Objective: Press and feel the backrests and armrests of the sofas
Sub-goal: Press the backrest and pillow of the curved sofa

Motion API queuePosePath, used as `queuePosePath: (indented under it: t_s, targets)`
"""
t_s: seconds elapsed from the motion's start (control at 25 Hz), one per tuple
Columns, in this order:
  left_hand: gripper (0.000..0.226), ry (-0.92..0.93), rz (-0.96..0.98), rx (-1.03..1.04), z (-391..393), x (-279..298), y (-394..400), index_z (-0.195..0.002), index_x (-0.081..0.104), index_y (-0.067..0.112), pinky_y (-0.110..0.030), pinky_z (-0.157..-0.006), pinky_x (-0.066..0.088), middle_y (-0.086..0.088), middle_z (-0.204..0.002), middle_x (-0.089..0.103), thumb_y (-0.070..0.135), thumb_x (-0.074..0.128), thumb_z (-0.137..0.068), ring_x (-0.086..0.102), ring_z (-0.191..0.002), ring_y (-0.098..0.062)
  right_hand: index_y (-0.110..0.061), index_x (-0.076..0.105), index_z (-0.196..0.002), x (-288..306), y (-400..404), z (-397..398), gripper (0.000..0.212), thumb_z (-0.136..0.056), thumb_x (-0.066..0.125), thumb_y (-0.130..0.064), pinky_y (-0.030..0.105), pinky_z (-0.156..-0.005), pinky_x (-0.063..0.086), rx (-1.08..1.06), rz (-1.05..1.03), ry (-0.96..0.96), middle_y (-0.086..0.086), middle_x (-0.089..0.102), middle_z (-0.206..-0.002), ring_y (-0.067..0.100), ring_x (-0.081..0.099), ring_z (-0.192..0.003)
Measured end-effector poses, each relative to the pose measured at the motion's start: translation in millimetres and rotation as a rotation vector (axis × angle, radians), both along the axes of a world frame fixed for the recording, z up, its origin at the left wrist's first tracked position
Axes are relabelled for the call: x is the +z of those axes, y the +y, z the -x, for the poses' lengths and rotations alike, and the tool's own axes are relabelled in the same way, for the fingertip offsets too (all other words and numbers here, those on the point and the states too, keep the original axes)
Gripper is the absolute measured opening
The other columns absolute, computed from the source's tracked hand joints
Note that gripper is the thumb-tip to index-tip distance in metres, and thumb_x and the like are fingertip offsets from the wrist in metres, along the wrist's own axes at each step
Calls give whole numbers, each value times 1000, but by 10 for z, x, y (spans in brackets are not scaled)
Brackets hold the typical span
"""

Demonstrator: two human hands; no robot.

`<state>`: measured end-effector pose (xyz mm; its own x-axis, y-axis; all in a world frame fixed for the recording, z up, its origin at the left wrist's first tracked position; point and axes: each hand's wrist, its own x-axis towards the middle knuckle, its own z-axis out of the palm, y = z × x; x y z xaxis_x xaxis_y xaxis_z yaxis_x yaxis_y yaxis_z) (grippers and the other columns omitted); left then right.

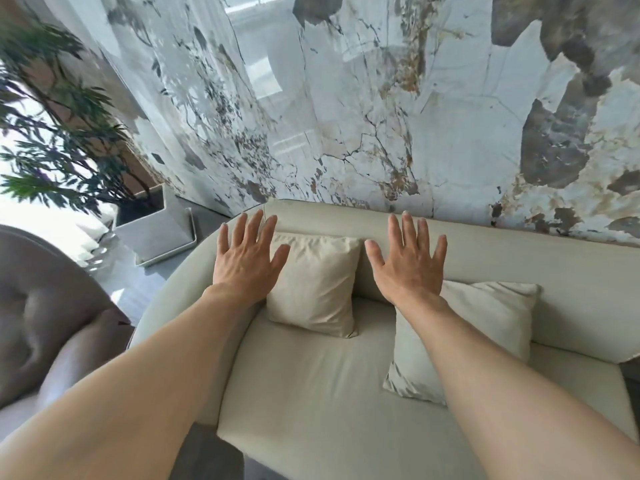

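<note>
- The right hand covered part of the backrest; contact beneath the palm could not be seen.
- The lower cushion lay partly behind the right forearm.
- The brown armchair was blurred and cut by the left edge.

- The cream upholstered sofa is lying below both outstretched hands, its curved backrest standing against the veined marble wall.
- The left hand is spreading just left of the cream square cushion.
- The right hand is spreading right of it, above the pale second cushion.
- The potted leafy plant is standing far left of the left hand.
</note>
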<state>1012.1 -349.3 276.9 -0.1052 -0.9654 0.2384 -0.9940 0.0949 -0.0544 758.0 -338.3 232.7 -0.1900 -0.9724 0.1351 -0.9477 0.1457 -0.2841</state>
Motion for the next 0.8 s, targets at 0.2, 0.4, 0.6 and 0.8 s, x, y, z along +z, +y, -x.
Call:
queuePosePath:
  t_s: [0.2, 0.4, 0.6, 0.8]
  targets:
    - [64, 10, 3, -46, -484, -177, -539, -150, 15, 27, -44, -117, -9, 1, -160, 12, 57, 19, -93, -1, -147, -21, -28, 0, -152, -153, -458, -471, 74, -88, -2, -65, 52, -114, -8, -46, -4, 21, -3, -3, -163, 19, -8, -147]
    - [65, 19, -16, -193, -1303, -503, -1431, -150, 15, 26, -45, -116, -10, -1, -160, 13, 56, 18, -93, -1, -146, -22, -29, -1, -152, -369, -985, -1368, 77, -85, -5, -67, 49, -111, -14, -141, -26, 61, -3, -4, -163, 18, -9, -147]
    - [69, 33, -64, -343, -1857, -852, -2366, -150, 13, 25, -45, -115, -12, -2, -161, 11, 59, 11, -90, -3, -147, -23, -30, -5, -151, -496, -1610, -2088, 79, -81, -9, -68, 49, -113, -14, -234, -82, 130, -4, -5, -162, 17, -10, -147]
    - [71, 62, -90, -373, -1812, -1394, -2991, -151, 11, 26, -47, -117, -10, -2, -161, 10, 62, 4, -90, -3, -147, -23, -31, -5, -151, -855, -2103, -2128, 80, -81, -9, -68, 47, -112, -18, -259, -108, 167, -5, -8, -162, 16, -13, -146]
